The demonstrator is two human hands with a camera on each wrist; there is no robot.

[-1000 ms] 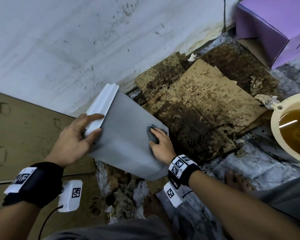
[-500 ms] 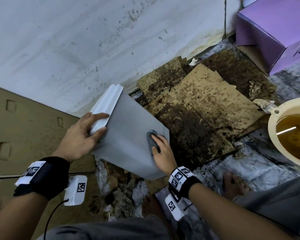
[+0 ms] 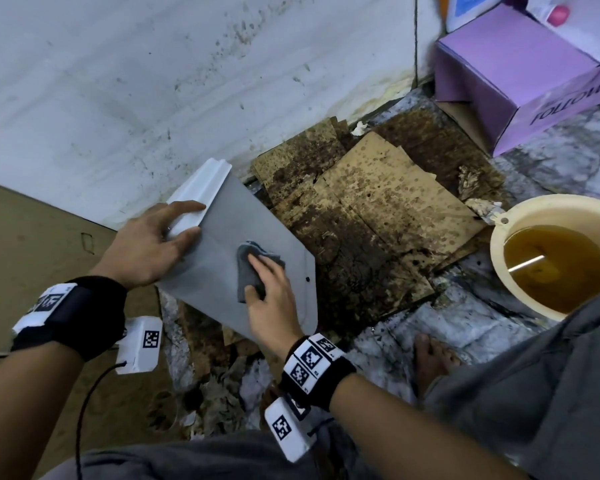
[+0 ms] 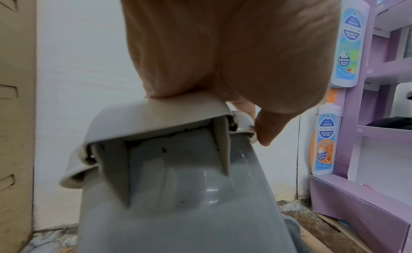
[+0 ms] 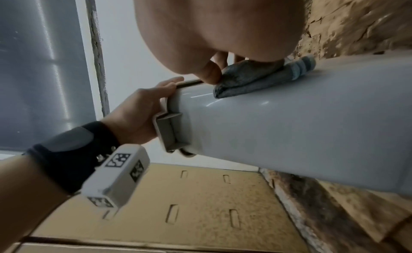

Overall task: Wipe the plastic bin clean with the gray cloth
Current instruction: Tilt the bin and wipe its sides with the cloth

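The gray plastic bin (image 3: 222, 251) with a white rim lies tilted on its side above the floor. My left hand (image 3: 153, 244) grips the rim, thumb across the white lip and fingers wrapped under it; the left wrist view shows the left hand (image 4: 234, 54) on the bin (image 4: 178, 204) from beneath. My right hand (image 3: 271, 299) holds the bunched gray cloth (image 3: 248, 268) and presses it against the bin's upward-facing side, near the middle. In the right wrist view the cloth (image 5: 252, 80) sits flattened on the bin (image 5: 301, 124) under my thumb and fingers.
A stained white wall (image 3: 153, 81) stands behind. Wet, mouldy cardboard sheets (image 3: 378, 202) cover the floor to the right. A beige basin (image 3: 499, 237) of brownish liquid sits at the right, a purple box (image 3: 499, 71) at the back right, a brown carton (image 3: 32, 244) at the left. A bare foot (image 3: 430, 358) rests below.
My right hand has slid the cloth from the bin's bottom edge toward the middle of its side. The left hand keeps its grip on the rim.
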